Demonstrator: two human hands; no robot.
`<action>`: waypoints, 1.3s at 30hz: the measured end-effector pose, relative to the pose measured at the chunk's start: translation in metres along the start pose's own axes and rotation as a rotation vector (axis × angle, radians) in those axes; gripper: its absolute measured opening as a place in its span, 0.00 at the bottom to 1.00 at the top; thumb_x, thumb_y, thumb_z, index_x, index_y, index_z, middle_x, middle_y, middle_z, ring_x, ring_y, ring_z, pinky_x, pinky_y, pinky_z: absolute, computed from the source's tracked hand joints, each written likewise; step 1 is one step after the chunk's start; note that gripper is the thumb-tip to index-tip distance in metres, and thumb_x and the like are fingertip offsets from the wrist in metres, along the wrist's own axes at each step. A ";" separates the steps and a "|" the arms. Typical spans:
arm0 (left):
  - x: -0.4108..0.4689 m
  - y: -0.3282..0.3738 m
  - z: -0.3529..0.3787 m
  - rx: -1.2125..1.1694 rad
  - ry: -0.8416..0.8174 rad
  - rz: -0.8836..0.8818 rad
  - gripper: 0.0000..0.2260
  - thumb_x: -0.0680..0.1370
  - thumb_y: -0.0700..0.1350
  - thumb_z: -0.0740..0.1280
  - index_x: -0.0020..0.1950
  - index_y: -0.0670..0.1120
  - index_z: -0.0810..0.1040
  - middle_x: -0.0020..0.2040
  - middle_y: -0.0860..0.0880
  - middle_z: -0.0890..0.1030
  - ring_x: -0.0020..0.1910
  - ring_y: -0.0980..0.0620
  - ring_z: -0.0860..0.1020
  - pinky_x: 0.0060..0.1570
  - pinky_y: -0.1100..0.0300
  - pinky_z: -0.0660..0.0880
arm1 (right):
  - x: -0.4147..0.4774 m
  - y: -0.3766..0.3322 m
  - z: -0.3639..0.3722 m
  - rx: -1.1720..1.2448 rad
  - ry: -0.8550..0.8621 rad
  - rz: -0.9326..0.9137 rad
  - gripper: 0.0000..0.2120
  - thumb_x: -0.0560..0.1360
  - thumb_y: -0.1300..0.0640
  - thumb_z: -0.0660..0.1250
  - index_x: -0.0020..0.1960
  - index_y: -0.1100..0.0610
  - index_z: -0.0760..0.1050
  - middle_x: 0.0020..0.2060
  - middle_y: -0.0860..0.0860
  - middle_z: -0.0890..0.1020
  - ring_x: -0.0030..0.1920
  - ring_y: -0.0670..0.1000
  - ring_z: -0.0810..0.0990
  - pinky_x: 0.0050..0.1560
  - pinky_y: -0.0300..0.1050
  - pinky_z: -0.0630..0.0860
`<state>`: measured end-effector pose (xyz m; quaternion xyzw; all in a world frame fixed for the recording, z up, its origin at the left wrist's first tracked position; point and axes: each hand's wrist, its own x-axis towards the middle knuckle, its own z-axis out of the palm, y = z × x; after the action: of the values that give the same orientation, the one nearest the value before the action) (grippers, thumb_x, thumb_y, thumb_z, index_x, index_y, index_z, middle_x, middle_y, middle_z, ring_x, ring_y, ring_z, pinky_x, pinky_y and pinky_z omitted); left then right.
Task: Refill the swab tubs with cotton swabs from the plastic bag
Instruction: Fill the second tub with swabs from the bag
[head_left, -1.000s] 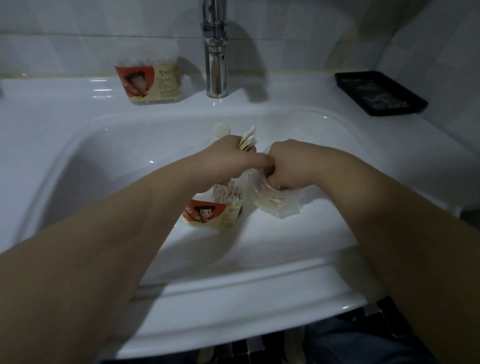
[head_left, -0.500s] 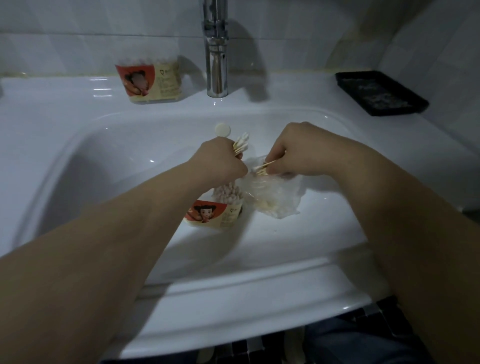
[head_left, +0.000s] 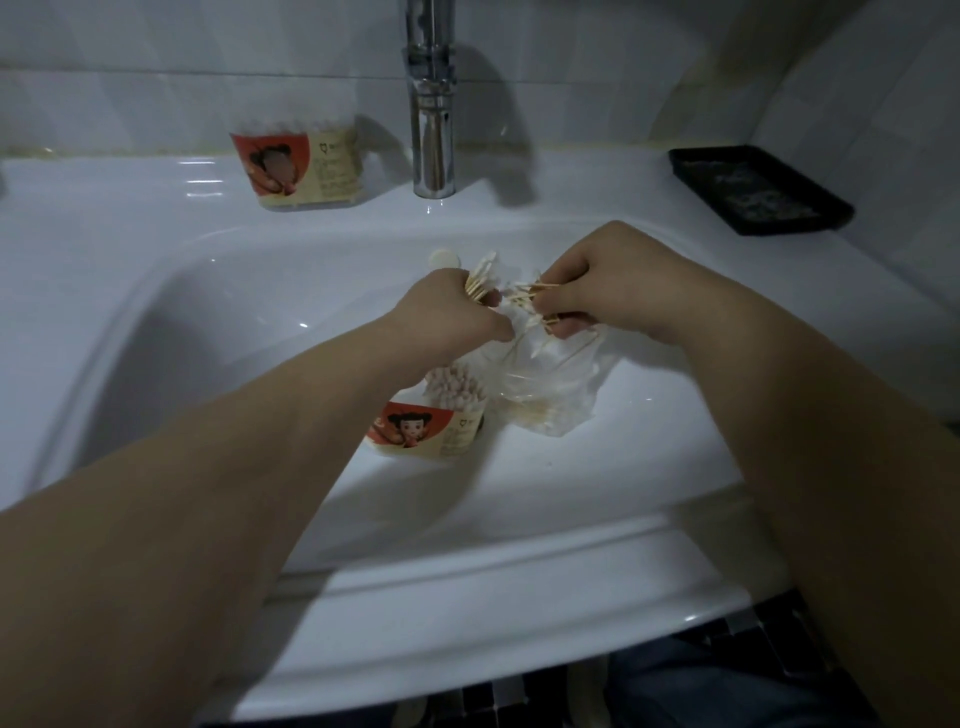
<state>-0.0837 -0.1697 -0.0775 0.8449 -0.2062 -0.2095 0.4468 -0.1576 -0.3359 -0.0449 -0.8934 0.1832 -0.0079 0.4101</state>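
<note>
An open swab tub (head_left: 431, 423) with a red cartoon label stands inside the white sink (head_left: 218, 332), filled with upright cotton swabs. Right of it lies a clear plastic bag (head_left: 550, 395) holding more swabs. My left hand (head_left: 447, 322) is closed around a bundle of cotton swabs (head_left: 480, 278) whose tips stick up above the fist. My right hand (head_left: 608, 280) pinches another bunch of swabs (head_left: 524, 299) just above the bag's mouth, right beside the left hand. A second tub (head_left: 298, 166) stands on the sink ledge at the back left.
A chrome faucet (head_left: 431, 104) rises at the back centre. A black tray (head_left: 758, 189) sits on the ledge at the back right. A small round white overflow cap (head_left: 444, 258) shows on the basin's back wall. Tiled walls close in behind and to the right.
My right hand has lifted out of the bag with a bunch of swabs and brought it toward the left hand. The left hand has risen slightly with its bundle.
</note>
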 end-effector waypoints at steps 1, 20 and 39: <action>-0.001 0.001 0.001 0.006 -0.011 0.018 0.08 0.73 0.44 0.76 0.45 0.49 0.78 0.37 0.52 0.74 0.33 0.54 0.71 0.30 0.61 0.66 | 0.000 0.000 0.000 0.024 0.000 -0.005 0.07 0.74 0.60 0.77 0.51 0.58 0.86 0.37 0.53 0.88 0.39 0.49 0.88 0.52 0.45 0.84; 0.000 -0.006 0.004 -0.067 -0.056 0.107 0.05 0.74 0.46 0.76 0.39 0.50 0.84 0.29 0.57 0.79 0.23 0.62 0.68 0.23 0.67 0.65 | 0.002 -0.004 0.007 0.582 -0.005 0.015 0.06 0.74 0.70 0.73 0.51 0.70 0.81 0.45 0.63 0.86 0.38 0.52 0.86 0.39 0.37 0.82; -0.006 -0.006 0.006 -0.034 -0.276 0.076 0.09 0.83 0.48 0.64 0.48 0.49 0.82 0.43 0.51 0.85 0.26 0.59 0.68 0.28 0.63 0.64 | 0.001 0.002 0.007 0.050 -0.128 -0.184 0.05 0.74 0.66 0.74 0.48 0.61 0.86 0.38 0.60 0.87 0.37 0.49 0.85 0.43 0.41 0.82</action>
<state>-0.0905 -0.1676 -0.0841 0.7920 -0.2942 -0.3099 0.4360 -0.1561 -0.3330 -0.0512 -0.8946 0.0735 0.0067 0.4407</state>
